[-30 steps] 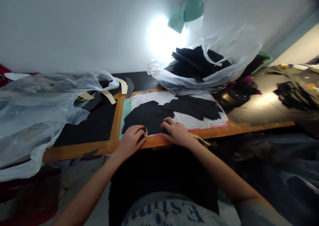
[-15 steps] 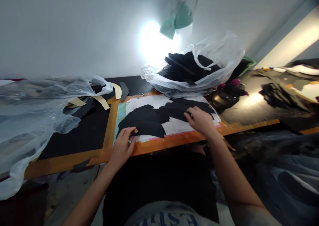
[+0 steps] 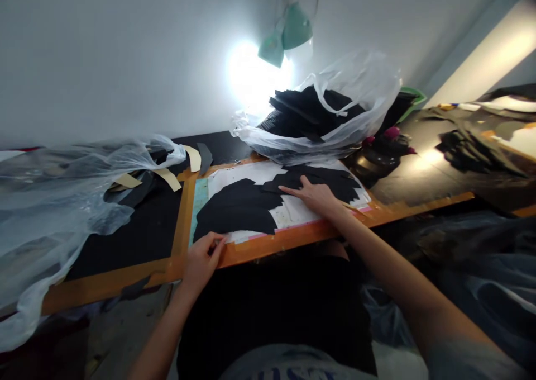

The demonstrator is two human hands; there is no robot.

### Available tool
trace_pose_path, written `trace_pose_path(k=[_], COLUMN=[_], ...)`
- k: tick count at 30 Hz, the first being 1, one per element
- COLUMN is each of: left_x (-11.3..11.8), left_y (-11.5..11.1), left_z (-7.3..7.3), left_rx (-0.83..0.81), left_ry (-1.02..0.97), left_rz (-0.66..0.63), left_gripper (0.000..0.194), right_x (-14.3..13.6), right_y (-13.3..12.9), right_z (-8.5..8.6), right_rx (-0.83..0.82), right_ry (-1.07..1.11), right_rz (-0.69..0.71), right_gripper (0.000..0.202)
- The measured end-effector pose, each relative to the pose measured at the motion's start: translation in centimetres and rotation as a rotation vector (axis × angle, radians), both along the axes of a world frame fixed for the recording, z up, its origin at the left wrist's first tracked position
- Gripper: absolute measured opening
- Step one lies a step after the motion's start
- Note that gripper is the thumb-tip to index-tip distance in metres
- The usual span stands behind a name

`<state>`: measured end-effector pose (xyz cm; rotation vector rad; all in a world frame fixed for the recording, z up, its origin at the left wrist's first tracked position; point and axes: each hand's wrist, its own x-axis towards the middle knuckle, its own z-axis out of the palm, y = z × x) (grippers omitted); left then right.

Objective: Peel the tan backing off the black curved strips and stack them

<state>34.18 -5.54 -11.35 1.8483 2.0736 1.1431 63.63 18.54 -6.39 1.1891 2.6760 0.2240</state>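
Black flat pieces lie fanned out in two overlapping groups, a left pile (image 3: 237,208) and a right pile (image 3: 335,183), on a white sheet (image 3: 293,211) at the bench's front. My left hand (image 3: 203,257) is at the lower left corner of the left pile, thumb and fingertips brought together near the sheet's edge; what they hold, if anything, is too small to make out. My right hand (image 3: 314,194) rests on the right pile with its fingers spread, the index finger pointing left across the black pieces.
A clear plastic bag (image 3: 268,145) full of black pieces stands behind the sheet. More plastic (image 3: 96,201) covers the bench at left, beside cream strips (image 3: 168,179). A dark round object (image 3: 379,159) and a black stack (image 3: 464,153) are at right.
My right hand has moved left over the right pile and its fingers have spread. The small tan bit near my left fingertips no longer shows. The view has shifted slightly.
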Motion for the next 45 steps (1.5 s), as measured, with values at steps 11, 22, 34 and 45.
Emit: trace_pose_path(k=[11, 22, 34, 45], left_x=[-5.8, -21.7, -10.2, 0.3], left_y=[1.0, 4.9, -0.1, -4.7], left_z=[0.6, 4.1, 2.6, 0.8], left_rx=[0.082, -0.373, 0.422, 0.632], left_ry=[0.287, 0.555, 0.697, 0.735], left_rz=[0.306, 0.579, 0.16, -0.202], left_gripper=[0.036, 0.039, 0.029, 0.049], right_x=[1.5, -4.7, -7.3, -7.2], right_y=[0.2, -18.2, -19.4, -17.3], right_z=[0.0, -4.2, -4.3, -3.1], right_rx=[0.057, -0.776, -0.778, -1.247], right_ry=[0.213, 0.664, 1.308, 1.566], right_rz=[0.043, 0.73, 0.15, -0.154], right_gripper=[0.067, 0.048, 0.032, 0.035])
